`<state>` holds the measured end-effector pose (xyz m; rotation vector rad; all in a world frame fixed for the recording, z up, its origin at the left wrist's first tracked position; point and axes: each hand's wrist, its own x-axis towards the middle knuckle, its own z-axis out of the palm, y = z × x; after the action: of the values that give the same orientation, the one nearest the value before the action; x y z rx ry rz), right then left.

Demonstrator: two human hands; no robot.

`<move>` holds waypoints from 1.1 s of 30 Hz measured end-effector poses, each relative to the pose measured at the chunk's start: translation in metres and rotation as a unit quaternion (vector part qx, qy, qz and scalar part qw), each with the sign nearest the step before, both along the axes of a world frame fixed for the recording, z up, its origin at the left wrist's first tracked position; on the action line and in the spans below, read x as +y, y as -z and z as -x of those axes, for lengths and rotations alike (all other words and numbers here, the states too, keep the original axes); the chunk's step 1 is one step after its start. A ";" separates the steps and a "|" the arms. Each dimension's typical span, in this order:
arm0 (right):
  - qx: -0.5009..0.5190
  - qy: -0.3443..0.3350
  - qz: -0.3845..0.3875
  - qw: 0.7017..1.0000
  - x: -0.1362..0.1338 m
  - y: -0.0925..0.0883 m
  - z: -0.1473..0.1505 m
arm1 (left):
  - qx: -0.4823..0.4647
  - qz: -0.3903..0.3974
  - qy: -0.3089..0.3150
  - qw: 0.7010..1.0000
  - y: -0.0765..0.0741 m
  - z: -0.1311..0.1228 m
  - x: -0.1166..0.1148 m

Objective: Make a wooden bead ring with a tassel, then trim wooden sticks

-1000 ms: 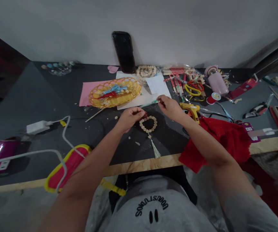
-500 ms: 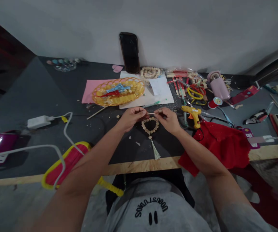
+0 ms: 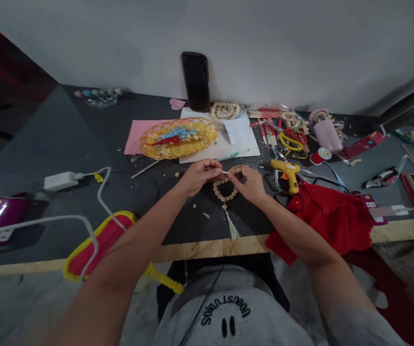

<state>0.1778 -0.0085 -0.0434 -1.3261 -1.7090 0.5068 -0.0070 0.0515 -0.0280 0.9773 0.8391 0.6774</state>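
Between both sets of fingertips is a short, thin pale stick (image 3: 225, 172), its ends covered by the fingers. My left hand (image 3: 200, 178) pinches it from one side, and my right hand (image 3: 249, 184) pinches the other side. Just below them on the dark tabletop lies a ring of small pale beads (image 3: 225, 197), partly covered by my right hand. A pale tassel (image 3: 232, 227) hangs off the ring toward the table's front edge. Small pale scraps (image 3: 206, 215) are scattered nearby.
A yellow woven basket (image 3: 156, 153) with blue and red bits stands behind my hands. To the right lie a yellow glue gun (image 3: 288, 174), yellow-handled scissors (image 3: 289, 142), a red thread spool (image 3: 320, 156) and red cloth (image 3: 325, 216). A phone (image 3: 196, 81) leans on the wall.
The stick between my fingers is now tilted, and less of it shows. My right hand has shifted slightly down and left, over the bead ring's upper edge.
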 end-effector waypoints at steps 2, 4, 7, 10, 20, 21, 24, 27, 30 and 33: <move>-0.008 0.006 -0.015 1.000 -0.001 0.000 0.000 | -0.017 0.004 0.005 1.000 -0.001 0.000 0.000; -0.008 0.008 -0.034 0.999 -0.002 -0.003 0.000 | -0.036 0.004 0.007 0.999 -0.003 -0.001 -0.001; 0.003 0.008 -0.055 0.998 -0.003 -0.008 0.000 | -0.063 -0.002 0.003 0.998 -0.006 -0.003 -0.003; 0.003 0.018 -0.055 0.998 -0.005 -0.011 -0.001 | -0.074 -0.007 0.003 0.997 -0.007 -0.005 -0.004; 0.011 0.051 -0.068 0.996 -0.003 -0.023 -0.006 | -0.112 0.013 0.055 0.992 -0.006 -0.005 -0.009; 0.010 0.050 -0.073 0.996 -0.002 -0.026 -0.007 | -0.115 0.013 0.062 0.991 -0.006 -0.006 -0.009; 0.015 0.041 -0.103 0.994 0.002 -0.038 -0.010 | -0.134 0.005 0.062 0.989 -0.010 -0.009 -0.007; 0.018 0.043 -0.125 0.991 0.010 -0.052 -0.013 | -0.151 -0.020 0.048 0.987 -0.021 -0.014 0.000; 0.018 0.060 -0.142 0.988 0.021 -0.069 -0.015 | -0.155 -0.051 0.026 0.986 -0.035 -0.020 0.008; 0.037 0.067 -0.156 0.985 0.032 -0.081 -0.017 | -0.153 -0.078 -0.006 0.985 -0.049 -0.025 0.014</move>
<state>0.1951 0.0236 0.0381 -1.1700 -1.5521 0.1974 0.0181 0.0660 0.0215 0.9771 0.5279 0.8873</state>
